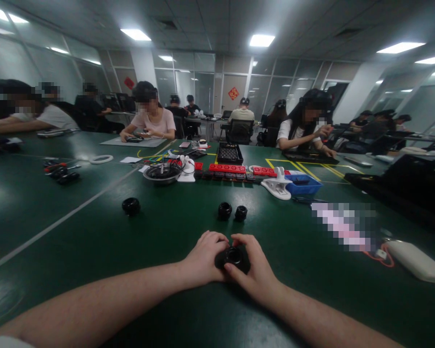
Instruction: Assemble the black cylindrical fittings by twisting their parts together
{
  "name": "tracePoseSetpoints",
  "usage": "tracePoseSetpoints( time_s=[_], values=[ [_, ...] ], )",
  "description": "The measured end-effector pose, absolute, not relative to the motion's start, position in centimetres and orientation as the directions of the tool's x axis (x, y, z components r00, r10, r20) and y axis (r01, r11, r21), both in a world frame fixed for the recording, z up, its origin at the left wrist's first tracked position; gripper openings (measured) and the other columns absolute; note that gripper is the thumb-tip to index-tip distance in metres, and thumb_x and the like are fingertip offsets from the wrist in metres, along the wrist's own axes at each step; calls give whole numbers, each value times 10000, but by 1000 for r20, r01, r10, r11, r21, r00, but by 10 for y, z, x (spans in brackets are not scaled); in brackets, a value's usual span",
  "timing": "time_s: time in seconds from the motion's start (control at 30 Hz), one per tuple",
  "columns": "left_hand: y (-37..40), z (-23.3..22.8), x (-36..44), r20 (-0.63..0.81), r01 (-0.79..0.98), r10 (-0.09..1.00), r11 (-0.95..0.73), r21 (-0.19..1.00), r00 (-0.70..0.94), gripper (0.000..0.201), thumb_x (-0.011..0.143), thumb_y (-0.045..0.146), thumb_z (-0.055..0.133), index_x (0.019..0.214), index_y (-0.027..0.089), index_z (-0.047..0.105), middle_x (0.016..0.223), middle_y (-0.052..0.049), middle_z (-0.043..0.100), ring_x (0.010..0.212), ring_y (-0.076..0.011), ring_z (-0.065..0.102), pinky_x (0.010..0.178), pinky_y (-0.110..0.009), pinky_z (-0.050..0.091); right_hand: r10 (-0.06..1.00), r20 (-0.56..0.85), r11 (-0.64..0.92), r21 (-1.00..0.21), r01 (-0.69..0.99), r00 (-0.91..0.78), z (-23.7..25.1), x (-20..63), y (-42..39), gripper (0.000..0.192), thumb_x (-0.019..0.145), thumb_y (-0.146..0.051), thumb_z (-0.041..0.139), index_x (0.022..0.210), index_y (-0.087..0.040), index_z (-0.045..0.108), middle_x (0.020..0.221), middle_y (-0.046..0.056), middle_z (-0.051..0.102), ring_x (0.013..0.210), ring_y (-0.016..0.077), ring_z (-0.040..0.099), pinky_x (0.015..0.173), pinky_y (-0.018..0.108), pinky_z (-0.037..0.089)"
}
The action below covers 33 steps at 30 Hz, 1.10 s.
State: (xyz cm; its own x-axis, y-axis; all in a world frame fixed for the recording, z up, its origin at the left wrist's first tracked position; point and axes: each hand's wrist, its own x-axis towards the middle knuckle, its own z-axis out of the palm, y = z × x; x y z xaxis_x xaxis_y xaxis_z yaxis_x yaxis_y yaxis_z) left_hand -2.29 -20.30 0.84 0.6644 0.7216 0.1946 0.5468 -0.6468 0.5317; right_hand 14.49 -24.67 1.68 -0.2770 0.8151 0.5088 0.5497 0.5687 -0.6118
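Note:
Close in front of me, both hands meet around a black cable gland (234, 254) with a round opening facing up. My right hand (255, 270) curls around its right side, thumb in front and fingers behind. From the left, my left hand (205, 256) closes against it with bent fingers; part of its grip is hidden. Farther up the green table (174, 224) stand a pair of similar black glands, a larger one (224, 211) and a smaller one (241, 213). Another black gland (131, 206) sits apart to the left.
Across the middle lie a metal bowl (162, 173), red strips (227, 168), a white clamp (278, 184) and a blue bin (303, 184). Hand tools (61, 170) are on the left. At right is a white power-bank-like block (418, 260) with an orange cord. Several people sit around.

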Motion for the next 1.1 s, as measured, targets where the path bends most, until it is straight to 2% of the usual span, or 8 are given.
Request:
tracePoseSetpoints(
  time_s=[0.13,0.3,0.4,0.53,0.7,0.9,1.1],
  values=[
    [-204,10,-23,180,546,723,-639,541,667,549,566,443,703,1044,221,548,1052,-50,495,999,-251,434,948,-438,271,778,522,628,-626,462,-350,15,148,-247,450,722,-154,487,1151,-223,368,1052,77,525,980,218,514,861,411,415],
    [-204,9,-23,188,543,729,-633,552,658,583,555,474,704,1052,218,540,1043,-50,502,996,-250,441,936,-438,284,714,514,699,-567,436,-476,14,154,-246,551,767,-152,403,1286,-256,248,1240,61,471,1182,232,387,1016,518,188],
    [-204,9,-23,190,536,713,-651,538,675,549,563,511,691,1001,205,563,1073,-57,498,1022,-258,427,949,-442,265,719,520,695,-559,452,-462,14,155,-245,577,788,-194,397,1324,-238,188,1313,74,399,1215,240,350,1029,524,147],
    [-205,12,-24,182,551,716,-652,521,674,511,573,540,675,930,188,579,1069,-65,499,1017,-257,427,957,-443,257,760,553,641,-552,533,-342,11,153,-245,541,781,-306,481,1272,-194,282,1250,112,435,1180,267,381,1007,495,236],
    [-206,13,-24,176,547,717,-645,534,674,461,588,513,672,912,200,574,1065,-58,494,1013,-256,430,954,-454,261,803,543,572,-586,575,-246,9,151,-245,552,713,-377,585,1179,-197,350,1071,102,470,1003,261,471,846,424,413],
    [-205,12,-24,173,542,715,-645,539,678,444,586,479,682,919,206,571,1060,-53,497,1012,-252,433,968,-464,241,825,515,540,-594,596,-233,11,149,-244,492,645,-289,651,1067,-218,407,910,51,486,845,229,503,737,389,442],
    [-204,10,-23,189,543,714,-652,530,674,465,570,449,697,941,199,569,1046,-55,501,1005,-255,438,964,-457,247,821,502,565,-638,524,-273,15,147,-245,444,683,-188,574,1084,-217,387,952,64,511,887,216,521,783,390,444]
  ],
)
